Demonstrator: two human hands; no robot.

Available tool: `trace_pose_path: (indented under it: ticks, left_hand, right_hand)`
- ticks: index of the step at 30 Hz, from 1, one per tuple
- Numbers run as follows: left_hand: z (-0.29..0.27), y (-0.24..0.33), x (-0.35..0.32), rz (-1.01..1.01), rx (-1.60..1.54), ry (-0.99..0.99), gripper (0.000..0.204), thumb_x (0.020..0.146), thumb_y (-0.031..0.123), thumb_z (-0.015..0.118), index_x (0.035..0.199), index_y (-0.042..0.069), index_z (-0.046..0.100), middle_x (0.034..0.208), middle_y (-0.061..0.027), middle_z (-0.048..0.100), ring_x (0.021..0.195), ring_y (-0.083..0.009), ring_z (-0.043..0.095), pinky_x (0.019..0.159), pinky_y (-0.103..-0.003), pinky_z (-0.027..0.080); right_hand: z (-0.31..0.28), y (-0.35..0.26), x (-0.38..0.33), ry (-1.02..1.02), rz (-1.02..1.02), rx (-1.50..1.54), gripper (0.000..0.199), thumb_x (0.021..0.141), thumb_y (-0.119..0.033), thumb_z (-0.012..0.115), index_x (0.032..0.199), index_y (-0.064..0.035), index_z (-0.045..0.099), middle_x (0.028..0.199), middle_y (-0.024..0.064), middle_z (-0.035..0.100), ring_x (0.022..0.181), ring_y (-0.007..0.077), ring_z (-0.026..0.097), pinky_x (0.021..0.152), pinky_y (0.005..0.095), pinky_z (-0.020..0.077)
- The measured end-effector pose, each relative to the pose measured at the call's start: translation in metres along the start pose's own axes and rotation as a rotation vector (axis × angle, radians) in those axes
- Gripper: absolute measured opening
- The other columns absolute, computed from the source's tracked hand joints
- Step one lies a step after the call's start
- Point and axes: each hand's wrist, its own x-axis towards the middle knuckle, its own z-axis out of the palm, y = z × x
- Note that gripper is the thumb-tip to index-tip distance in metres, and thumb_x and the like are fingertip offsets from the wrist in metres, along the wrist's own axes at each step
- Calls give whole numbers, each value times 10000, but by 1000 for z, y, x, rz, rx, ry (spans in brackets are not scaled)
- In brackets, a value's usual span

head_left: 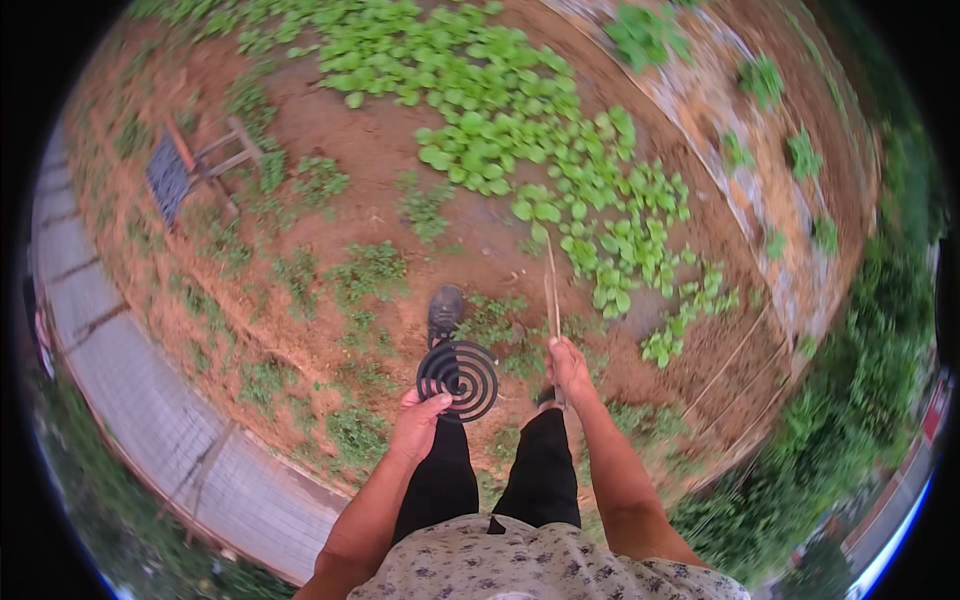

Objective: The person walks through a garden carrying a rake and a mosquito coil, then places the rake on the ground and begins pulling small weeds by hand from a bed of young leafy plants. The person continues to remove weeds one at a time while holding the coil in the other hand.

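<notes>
A dark spiral mosquito coil is pinched at its lower left edge by my left hand, with the thumb on top. It lies flat in front of my left leg and covers part of it. My right hand is closed round a thin wooden stick. The stick points away from me, and its far tip reaches the near leaves of a bed of green leafy plants. The two hands are apart, with the coil to the left of the stick.
An overturned small stool lies on the soil at the far left. Paved path curves along the left. A plastic-covered row with larger plants runs at the right. Weeds dot the ground near my shoe. Thin poles lie at right.
</notes>
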Motion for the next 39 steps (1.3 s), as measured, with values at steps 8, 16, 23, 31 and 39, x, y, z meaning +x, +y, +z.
trace_pose_path:
  ticks: [8,16,23,31,39]
  left_hand:
    - [57,-97,61,-93,212,-144,121,833,29,674,953,37,658,919,-47,688,864,-141,638,863,-303,480]
    - [69,-180,103,-305,188,-170,231,797,30,699,1026,13,669,1019,-48,685,960,-157,619,927,-318,447]
    - [50,-220,134,-359,252,-226,328,774,11,716,1097,11,653,1060,-60,677,995,-164,613,941,-335,453]
    - [26,-235,147,-359,178,-224,366,758,-25,710,1117,-7,642,1089,-77,671,1017,-186,618,950,-352,465]
    - [6,-231,164,-289,135,-138,304,749,-42,707,1048,-2,672,1067,-83,677,988,-194,627,935,-348,471]
  right_hand:
    - [-62,100,-16,-141,78,224,332,931,-411,503,927,-84,556,688,11,550,554,109,518,505,269,432]
    - [-86,176,0,-178,110,570,375,970,-378,497,1077,-35,604,817,39,633,641,135,578,612,282,493]
    - [-81,232,26,-142,-214,59,256,967,-284,541,1082,-81,648,895,67,684,831,122,611,770,290,490]
    - [-101,219,44,-564,-58,77,209,877,-181,676,1029,-38,682,963,-16,699,876,87,599,856,274,484]
    - [-175,118,215,365,-507,-326,203,915,-144,547,1054,-38,650,955,130,685,834,245,648,773,347,504]
